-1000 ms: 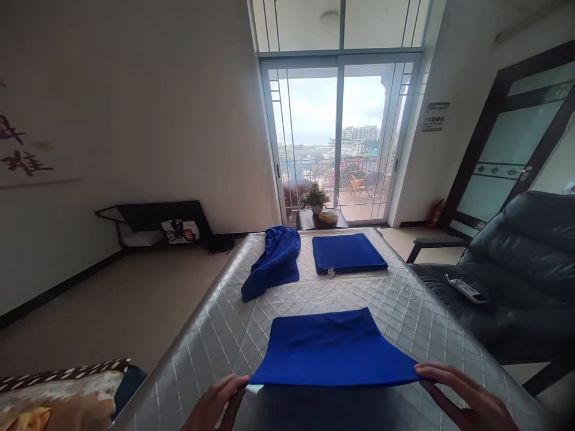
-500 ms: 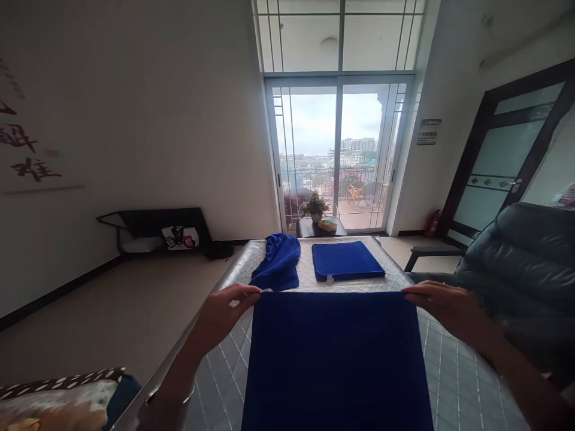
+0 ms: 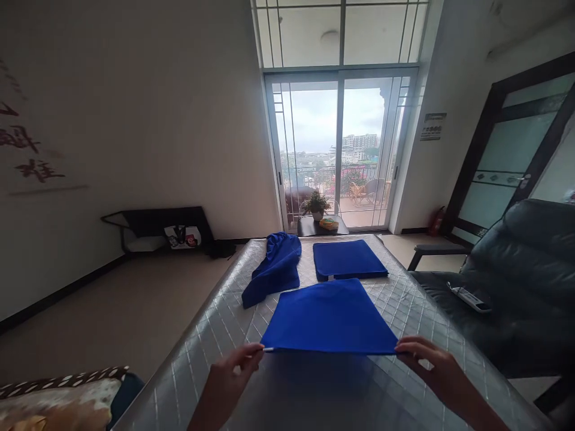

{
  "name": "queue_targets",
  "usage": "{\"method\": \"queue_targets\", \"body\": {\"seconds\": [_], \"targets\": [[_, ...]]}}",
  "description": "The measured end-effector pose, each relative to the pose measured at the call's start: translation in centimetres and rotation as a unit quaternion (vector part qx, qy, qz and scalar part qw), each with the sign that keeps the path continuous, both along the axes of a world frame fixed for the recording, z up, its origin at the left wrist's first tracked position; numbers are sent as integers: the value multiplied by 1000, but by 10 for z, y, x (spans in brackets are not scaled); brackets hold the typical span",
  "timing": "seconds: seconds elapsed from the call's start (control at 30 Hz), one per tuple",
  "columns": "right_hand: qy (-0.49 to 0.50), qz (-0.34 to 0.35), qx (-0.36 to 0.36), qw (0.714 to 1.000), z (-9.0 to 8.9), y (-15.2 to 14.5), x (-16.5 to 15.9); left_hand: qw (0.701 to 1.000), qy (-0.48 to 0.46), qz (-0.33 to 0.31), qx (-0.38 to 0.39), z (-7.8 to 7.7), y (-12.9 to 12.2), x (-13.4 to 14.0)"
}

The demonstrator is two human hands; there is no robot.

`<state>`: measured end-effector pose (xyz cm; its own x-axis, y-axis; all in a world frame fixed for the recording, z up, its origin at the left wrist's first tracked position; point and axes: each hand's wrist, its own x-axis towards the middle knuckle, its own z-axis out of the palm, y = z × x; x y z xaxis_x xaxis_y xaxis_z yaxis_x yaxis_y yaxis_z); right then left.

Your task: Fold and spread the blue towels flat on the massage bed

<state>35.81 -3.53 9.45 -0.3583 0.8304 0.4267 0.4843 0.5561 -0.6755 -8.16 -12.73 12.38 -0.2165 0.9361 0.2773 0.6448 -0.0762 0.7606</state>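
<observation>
A blue cloth [image 3: 330, 320] stretches between my two hands above the silver quilted surface [image 3: 193, 353]. My left hand [image 3: 240, 362] pinches its near left corner, where a small white tag shows. The near right corner is pinched in my right hand [image 3: 424, 353]. The cloth's far edge lies toward the back, close to a folded blue stack [image 3: 349, 259] with a white label on its near side. Left of that stack, a crumpled blue cloth [image 3: 276, 266] lies in a loose heap.
A dark armchair [image 3: 530, 269] stands on the right, with a remote-like white device [image 3: 469, 297] on its seat. Beyond the far edge is a small table [image 3: 309, 227] with a potted plant [image 3: 317, 206]. A patterned cushion [image 3: 58, 401] lies at lower left.
Both hands have come down and toward me with the cloth's near edge. The cloth, which hung upright before, now spreads away from me over the surface.
</observation>
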Motion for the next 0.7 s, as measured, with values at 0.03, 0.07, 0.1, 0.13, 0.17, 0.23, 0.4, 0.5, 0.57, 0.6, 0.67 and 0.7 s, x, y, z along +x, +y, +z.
{"method": "queue_targets", "body": {"seconds": [0.03,0.07,0.1,0.13,0.17,0.23,0.4,0.5,0.57,0.6,0.67,0.7], "targets": [[-7,7,-36,999,-26,-5,-2,999,-9,-7,-49,-23,-5,4],[-17,10,-67,998,-48,-10,-4,996,-15,-12,-91,-43,-10,8],[-22,7,-89,996,-66,-15,-5,993,-18,-10,-120,-60,-14,11],[-25,1,-106,994,-79,-19,-6,990,-21,-2,-140,-73,-19,14],[-25,-9,-116,993,-88,-22,-7,988,-23,12,-150,-82,-22,16],[-23,-27,-126,991,-93,-27,-6,987,-20,37,-155,-91,-27,20],[-57,-44,-124,990,-83,-32,-3,982,25,85,-168,-94,-27,29],[-80,-49,-106,990,-82,-37,-3,981,34,95,-165,-102,-27,31],[-92,-51,-91,990,-84,-40,-2,983,30,93,-157,-108,-30,30],[-98,-51,-85,990,-85,-42,-1,984,28,92,-153,-111,-31,29],[-112,-53,-75,990,-88,-46,1,984,21,86,-152,-115,-34,28],[-119,-57,-70,989,-90,-47,2,984,18,83,-154,-117,-35,27]]}}
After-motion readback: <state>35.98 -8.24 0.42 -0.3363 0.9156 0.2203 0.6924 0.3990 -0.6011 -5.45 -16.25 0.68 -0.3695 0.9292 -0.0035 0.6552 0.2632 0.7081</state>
